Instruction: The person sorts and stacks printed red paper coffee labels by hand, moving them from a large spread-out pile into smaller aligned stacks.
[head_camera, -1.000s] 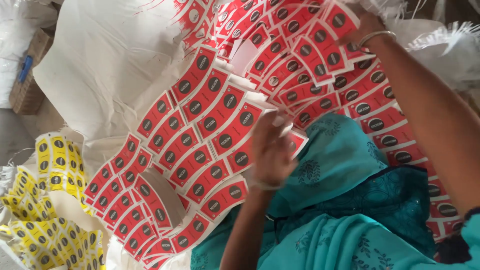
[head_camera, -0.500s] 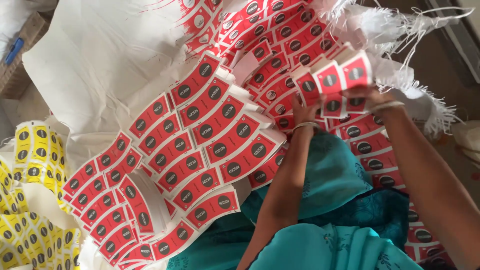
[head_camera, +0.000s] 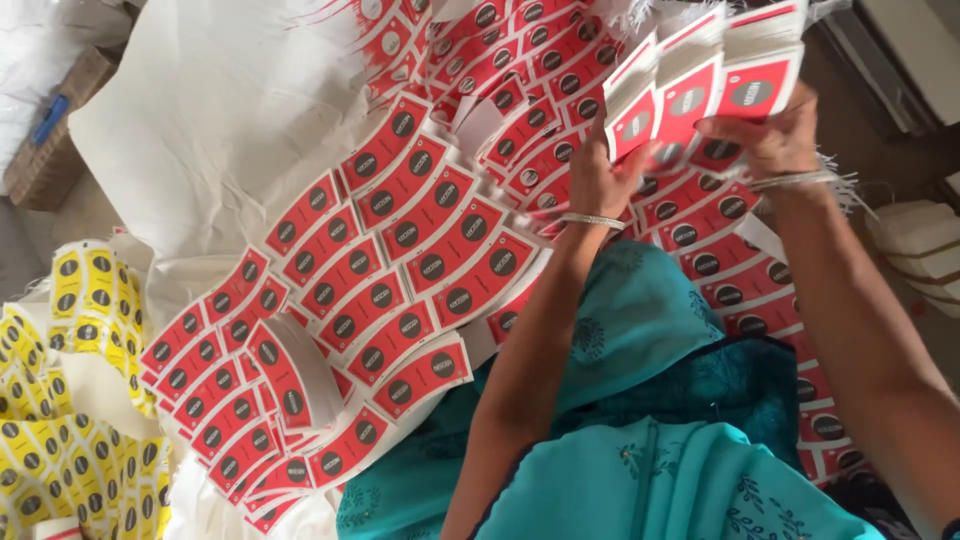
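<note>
Hands, left hand (head_camera: 600, 180) and right hand (head_camera: 765, 140), grip raised red label stacks (head_camera: 700, 85).

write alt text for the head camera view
Both hands, left hand and right hand, hold up a fanned stack of red labels above rows of red labels on white cloth; yellow labels lie at left.

Soft, even daylight fills the scene, with no hard shadows. The white cloth (head_camera: 200, 130) is brightest at upper left, nearly washed out. The red labels (head_camera: 420, 250) look sharp at centre, while the raised hands, left (head_camera: 600, 175) and right (head_camera: 770, 140), are slightly blurred. The yellow labels (head_camera: 70, 440) at the edge appear softer.
</note>
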